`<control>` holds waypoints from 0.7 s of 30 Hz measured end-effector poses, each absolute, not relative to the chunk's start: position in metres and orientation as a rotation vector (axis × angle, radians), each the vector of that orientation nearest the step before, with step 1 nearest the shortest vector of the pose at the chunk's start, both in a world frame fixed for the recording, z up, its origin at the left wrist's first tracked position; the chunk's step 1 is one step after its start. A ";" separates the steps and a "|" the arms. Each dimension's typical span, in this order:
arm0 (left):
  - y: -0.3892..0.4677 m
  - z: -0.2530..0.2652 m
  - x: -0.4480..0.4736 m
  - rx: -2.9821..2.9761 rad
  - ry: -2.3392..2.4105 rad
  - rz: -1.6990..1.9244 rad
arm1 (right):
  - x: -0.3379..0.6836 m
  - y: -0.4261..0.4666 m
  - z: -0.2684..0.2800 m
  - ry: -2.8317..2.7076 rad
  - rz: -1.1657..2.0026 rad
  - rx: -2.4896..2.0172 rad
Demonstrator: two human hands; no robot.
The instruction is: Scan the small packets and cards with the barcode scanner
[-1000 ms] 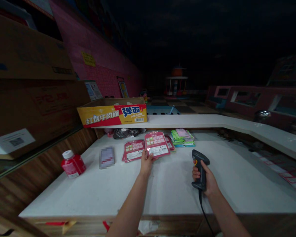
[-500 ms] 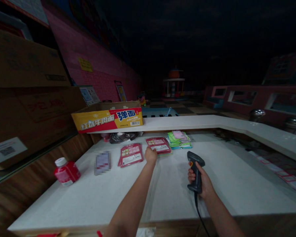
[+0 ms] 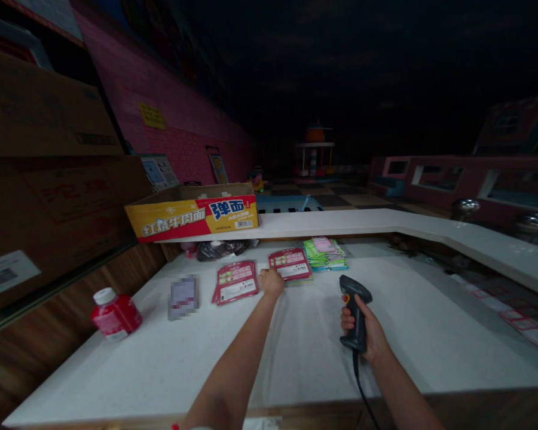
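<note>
My right hand (image 3: 363, 325) is wrapped around a dark grey handheld barcode scanner (image 3: 357, 310), held above the counter with its cord hanging down. My left hand (image 3: 271, 282) is in the gap between two stacks of flat red packets. Its fingers are curled; I cannot make out whether anything is in them. The fingertips are close to the right edge of the left red stack (image 3: 237, 282), while the back of the hand is beside the right red stack (image 3: 290, 264). Past that lies a pile of green and pink packets (image 3: 326, 254).
A red bottle with a white cap (image 3: 116, 313) and a pixelated flat item (image 3: 183, 297) are on the white counter (image 3: 161, 370) at left. Along the back, a raised ledge (image 3: 332, 221) carries a yellow and red noodle carton (image 3: 195, 216). Brown cardboard boxes (image 3: 67, 185) are stacked far left.
My left hand has come off the right red stack and moved slightly left and down, toward the left stack. My right hand keeps the scanner in nearly the same place.
</note>
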State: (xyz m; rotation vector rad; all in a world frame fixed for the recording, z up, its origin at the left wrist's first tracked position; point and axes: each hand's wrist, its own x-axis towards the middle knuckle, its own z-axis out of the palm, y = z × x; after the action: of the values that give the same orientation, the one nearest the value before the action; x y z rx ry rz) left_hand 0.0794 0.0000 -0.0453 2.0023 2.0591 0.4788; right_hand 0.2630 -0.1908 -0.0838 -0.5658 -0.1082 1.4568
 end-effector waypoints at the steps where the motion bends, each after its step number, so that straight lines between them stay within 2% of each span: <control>1: 0.001 -0.045 0.079 2.002 2.056 0.488 | 0.263 -0.191 -0.084 -0.112 1.455 -0.568; 21: 0.000 -0.046 0.075 2.008 2.053 0.529 | 0.265 -0.190 -0.088 -0.097 1.454 -0.561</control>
State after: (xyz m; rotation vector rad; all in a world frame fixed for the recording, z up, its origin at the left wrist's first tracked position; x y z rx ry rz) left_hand 0.0754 0.0002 -0.0462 2.0076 2.0531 0.5289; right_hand 0.2650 -0.1895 -0.0879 -0.5609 -0.0968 1.4539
